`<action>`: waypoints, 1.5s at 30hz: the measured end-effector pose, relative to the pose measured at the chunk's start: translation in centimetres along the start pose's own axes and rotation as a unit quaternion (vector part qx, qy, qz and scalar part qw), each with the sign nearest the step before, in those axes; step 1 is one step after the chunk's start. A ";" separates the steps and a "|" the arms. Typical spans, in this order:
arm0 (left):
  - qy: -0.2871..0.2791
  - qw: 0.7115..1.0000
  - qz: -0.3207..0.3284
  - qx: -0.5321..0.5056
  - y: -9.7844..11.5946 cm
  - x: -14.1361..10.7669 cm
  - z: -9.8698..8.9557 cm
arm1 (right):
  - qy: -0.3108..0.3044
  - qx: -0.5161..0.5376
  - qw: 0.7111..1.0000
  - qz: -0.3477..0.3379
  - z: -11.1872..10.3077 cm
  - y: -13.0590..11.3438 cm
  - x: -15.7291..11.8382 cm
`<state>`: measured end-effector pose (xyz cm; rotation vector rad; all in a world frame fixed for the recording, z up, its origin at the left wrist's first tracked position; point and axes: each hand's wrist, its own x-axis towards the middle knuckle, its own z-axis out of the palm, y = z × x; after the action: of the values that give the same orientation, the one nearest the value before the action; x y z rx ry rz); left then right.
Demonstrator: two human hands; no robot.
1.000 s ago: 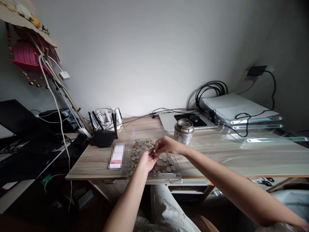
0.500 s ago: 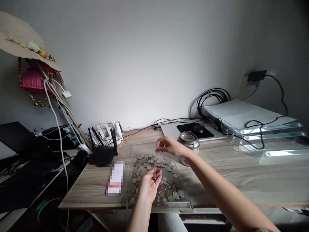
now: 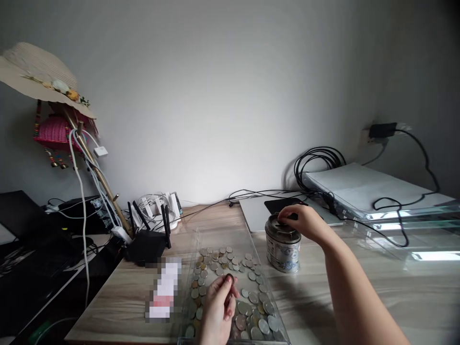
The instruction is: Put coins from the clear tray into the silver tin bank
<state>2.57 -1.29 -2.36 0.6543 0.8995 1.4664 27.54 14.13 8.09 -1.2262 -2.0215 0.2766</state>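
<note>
My left hand [image 3: 217, 309] is closed on a coin [image 3: 230, 277], pinched at the thumb tip; whether more coins lie inside the curled fingers is hidden. It hovers over a clear plastic tray [image 3: 187, 282] strewn with silver and gold-coloured coins [image 3: 253, 297]. To the right of the tray stands a round metal tin [image 3: 283, 251] with a patterned side and a slotted lid. My right hand [image 3: 305, 224] is at the lid, thumb and fingers pinched together over the slot. What those fingertips hold, if anything, I cannot make out.
A blurred-out paper [image 3: 165, 290] lies left of the tray, near a black router [image 3: 146, 247]. Behind the tin are a silver laptop [image 3: 251, 211] and a black mouse pad [image 3: 276, 206]. Clear acrylic sheets [image 3: 395, 220] and cables occupy the right side. A straw hat [image 3: 39, 72] hangs at left.
My right hand has moved right, from above the tray to the tin's lid. My left hand has closed from an open cupped palm into a pinch on a coin. The view has tilted up slightly.
</note>
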 end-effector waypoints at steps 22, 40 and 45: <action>0.069 0.997 0.004 -0.039 -0.4 0.4 -0.4 | -0.237 0.097 0.927 -0.274 11.5 -12.0 -5.2; 0.014 0.996 -0.051 -0.068 0.8 -0.4 -0.1 | 0.007 -0.065 0.998 0.010 -0.5 0.0 -0.7; 0.021 0.999 -0.034 -0.010 0.6 -0.4 0.0 | -0.005 -0.047 0.999 -0.024 0.8 -1.0 -0.6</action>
<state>2.28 -1.67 -1.86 0.5733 0.9299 1.4309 26.45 13.27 7.75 -1.2334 -2.0901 0.1650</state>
